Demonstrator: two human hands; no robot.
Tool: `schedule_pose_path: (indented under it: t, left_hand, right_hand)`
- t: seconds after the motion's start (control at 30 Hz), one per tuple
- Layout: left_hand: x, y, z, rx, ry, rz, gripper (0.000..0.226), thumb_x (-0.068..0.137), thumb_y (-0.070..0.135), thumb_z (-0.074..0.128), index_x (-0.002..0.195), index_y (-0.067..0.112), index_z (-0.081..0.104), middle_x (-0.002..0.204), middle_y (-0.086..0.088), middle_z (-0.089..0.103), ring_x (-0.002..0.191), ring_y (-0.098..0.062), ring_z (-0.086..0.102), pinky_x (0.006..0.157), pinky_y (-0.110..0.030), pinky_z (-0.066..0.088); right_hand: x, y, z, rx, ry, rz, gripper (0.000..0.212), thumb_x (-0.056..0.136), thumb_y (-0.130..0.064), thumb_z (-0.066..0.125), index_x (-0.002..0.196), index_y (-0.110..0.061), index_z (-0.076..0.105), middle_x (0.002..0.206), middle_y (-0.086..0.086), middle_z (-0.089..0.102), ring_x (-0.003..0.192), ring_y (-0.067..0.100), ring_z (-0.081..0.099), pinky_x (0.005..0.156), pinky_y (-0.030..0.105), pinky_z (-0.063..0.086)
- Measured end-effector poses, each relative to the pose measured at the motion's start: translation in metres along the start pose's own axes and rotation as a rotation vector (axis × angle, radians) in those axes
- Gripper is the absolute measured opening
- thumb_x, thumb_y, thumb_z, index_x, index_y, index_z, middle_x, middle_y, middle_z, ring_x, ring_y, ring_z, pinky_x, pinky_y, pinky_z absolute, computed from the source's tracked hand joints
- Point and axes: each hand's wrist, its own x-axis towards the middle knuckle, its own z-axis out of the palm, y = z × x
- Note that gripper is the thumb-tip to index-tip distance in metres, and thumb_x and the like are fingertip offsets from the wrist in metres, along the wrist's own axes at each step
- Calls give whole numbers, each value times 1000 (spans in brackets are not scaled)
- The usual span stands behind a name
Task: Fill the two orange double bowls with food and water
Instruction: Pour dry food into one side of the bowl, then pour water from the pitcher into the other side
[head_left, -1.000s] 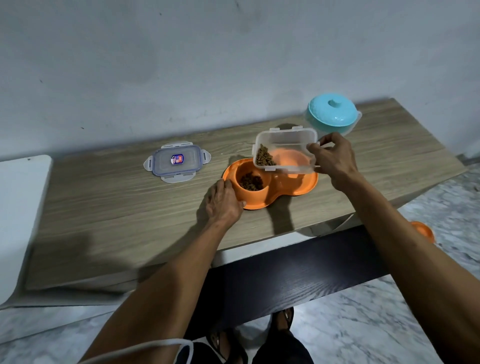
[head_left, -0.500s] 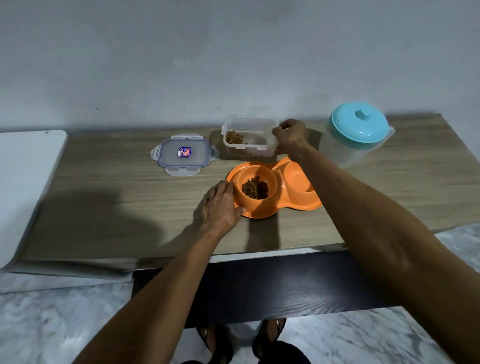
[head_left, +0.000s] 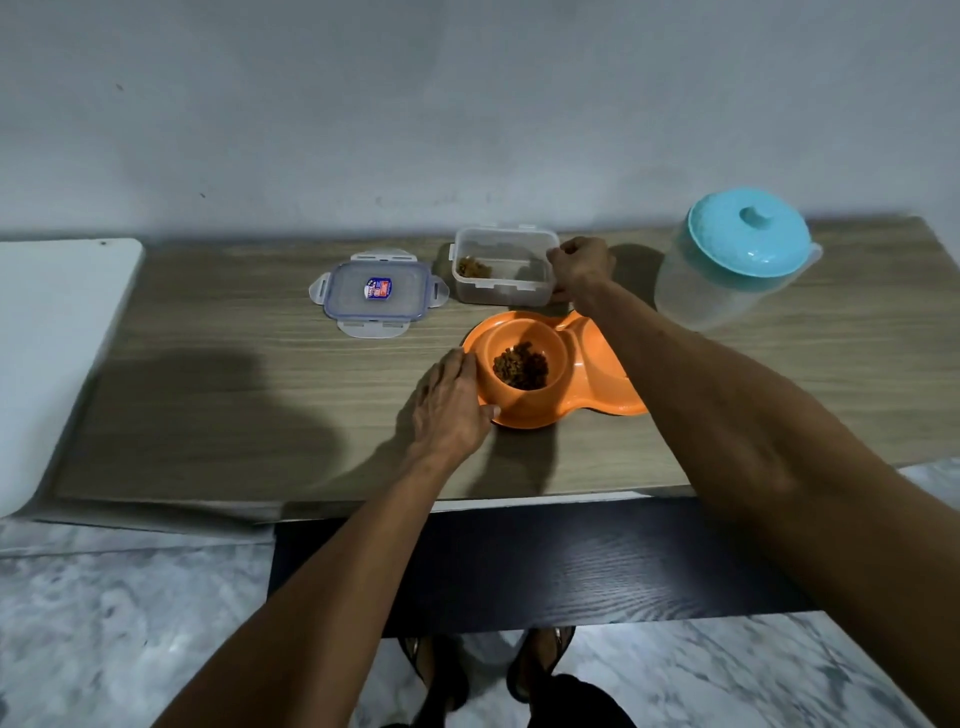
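Now: left grip (head_left: 452, 400) flat, fingers straight on the orange double bowl (head_left: 530, 414) at its left rim, mid-surface; light, stiff plastic, likely to slide. Right grip (head_left: 579, 267) curled round the food box (head_left: 498, 292) by its right wall, near the back edge.

A wood-grain surface (head_left: 208, 415) carries an orange double bowl (head_left: 540, 415) near the front, a clear box (head_left: 498, 297) just behind it, a lid (head_left: 379, 296) lying flat beside the box, and a teal-lidded jug (head_left: 727, 270) standing at the right.
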Motion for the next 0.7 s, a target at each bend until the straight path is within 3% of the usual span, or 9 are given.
schedule_pose_path:
  t: [0.1, 0.2, 0.3, 0.43, 0.57, 0.7]
  left_hand:
    - [-4, 1, -3, -2, -9, 37, 91, 84, 38, 70, 153, 17, 16, 159, -7, 21, 147, -27, 22, 120, -42, 22]
    - [-9, 6, -10, 32, 22, 90, 103, 75, 46, 73, 153, 17, 12, 158, -8, 19, 146, -29, 21, 117, -48, 26]
    - [-11, 22, -16, 98, 45, 185, 110, 73, 53, 69, 155, 14, 6, 162, -9, 8, 150, -30, 11, 120, -51, 19]
    - [-1, 58, -16, 110, 54, 289, 100, 80, 62, 57, 155, 13, 12, 163, -10, 14, 151, -27, 10, 121, -47, 13]
    - [11, 89, -8, 146, 12, 322, 93, 81, 60, 60, 152, 12, 22, 158, -11, 26, 149, -30, 17, 119, -50, 18]
    - [17, 109, 4, 143, -9, 269, 95, 80, 62, 62, 151, 14, 22, 157, -11, 27, 149, -31, 16, 119, -53, 17]
  right_hand:
    - [-9, -4, -12, -21, 25, -20, 20, 91, -21, 64, 82, -5, 71, 90, 14, 72, 84, 32, 70, 81, 48, 60]
    - [-25, -17, -37, -71, 78, -105, 24, 91, -23, 59, 92, -3, 73, 90, 16, 73, 87, 33, 70, 81, 44, 59]
    - [-39, -31, -68, -109, 162, -198, 29, 92, -26, 57, 102, -5, 73, 104, 15, 74, 100, 30, 66, 86, 36, 51]
    - [-42, -36, -117, -61, 309, -288, 30, 89, -24, 52, 89, -1, 72, 88, 15, 73, 87, 31, 66, 82, 42, 53]
    - [-29, -26, -171, -40, 458, -292, 31, 89, -24, 48, 85, -3, 71, 85, 11, 72, 82, 27, 63, 74, 35, 47]
    - [0, 0, -212, 23, 517, -163, 30, 89, -28, 48, 87, -9, 71, 87, 8, 70, 82, 23, 60, 72, 30, 43]
